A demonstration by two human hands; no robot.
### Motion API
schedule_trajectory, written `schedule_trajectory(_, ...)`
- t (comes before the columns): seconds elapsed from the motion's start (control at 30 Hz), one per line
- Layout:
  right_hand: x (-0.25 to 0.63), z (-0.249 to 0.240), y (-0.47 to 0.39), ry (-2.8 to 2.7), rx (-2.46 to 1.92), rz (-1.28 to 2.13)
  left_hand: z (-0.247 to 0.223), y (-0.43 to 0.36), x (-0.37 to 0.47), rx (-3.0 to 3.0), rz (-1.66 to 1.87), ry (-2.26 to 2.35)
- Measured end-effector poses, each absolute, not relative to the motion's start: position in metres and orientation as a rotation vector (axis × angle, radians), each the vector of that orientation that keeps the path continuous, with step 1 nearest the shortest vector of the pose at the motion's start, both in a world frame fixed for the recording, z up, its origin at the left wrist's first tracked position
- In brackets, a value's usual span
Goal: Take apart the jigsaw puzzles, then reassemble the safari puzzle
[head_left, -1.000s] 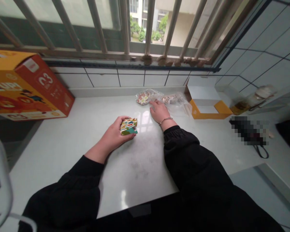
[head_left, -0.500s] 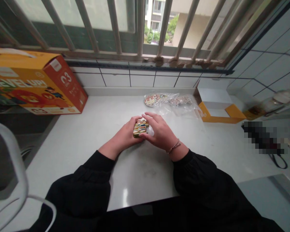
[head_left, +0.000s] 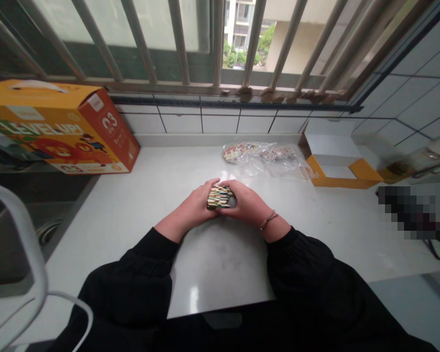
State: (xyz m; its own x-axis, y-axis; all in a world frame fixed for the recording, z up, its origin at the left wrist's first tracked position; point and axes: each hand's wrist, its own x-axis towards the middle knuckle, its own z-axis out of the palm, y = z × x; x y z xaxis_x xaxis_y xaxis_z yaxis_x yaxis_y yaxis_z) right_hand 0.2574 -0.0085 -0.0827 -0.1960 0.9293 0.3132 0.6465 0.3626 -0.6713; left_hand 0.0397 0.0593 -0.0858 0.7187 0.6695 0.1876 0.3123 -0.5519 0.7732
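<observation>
A stack of small colourful cards or flat pieces [head_left: 218, 196] sits between my two hands, its striped edges facing up. My left hand [head_left: 196, 208] is closed round the stack's left side, thumb and fingers at its corners. From the right, my right hand [head_left: 246, 203] grips it too, with the fingertips on the far edge and the thumb on the near edge. A small gap shows between the stack and my right palm. Both hands are low over the white countertop [head_left: 220, 264]. My fingers hide the stack's underside.
Clear plastic bags [head_left: 258, 154] with patterned pieces lie near the back wall. Right of them stands an open yellow box [head_left: 344, 178]. A large orange box [head_left: 69, 132] stands at the left by the sink [head_left: 18, 234], and a white faucet [head_left: 33, 244] curves at front left.
My right hand has closed in around the stack, its fingers lowered onto the far edge. The left hand keeps its hold. The view has shifted slightly left.
</observation>
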Motion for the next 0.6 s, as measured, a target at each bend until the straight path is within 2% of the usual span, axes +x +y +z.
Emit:
schedule_trajectory(0.3, 0.248, -0.082, -0.009, -1.840, -1.293, 0.619, -0.092, 0.055, 0.044, 2.057, 0.613, 0.578)
schedule_trajectory(0.47, 0.254, -0.087, -0.006, -1.410, -1.451, 0.832, -0.092, 0.058, 0.044, 1.998, 0.714, 0.682)
schedule_trajectory(0.6, 0.241, -0.103, 0.002, -1.014, -1.329, 1.117, -0.088, 0.054, 0.047, 2.165, 0.796, 0.708)
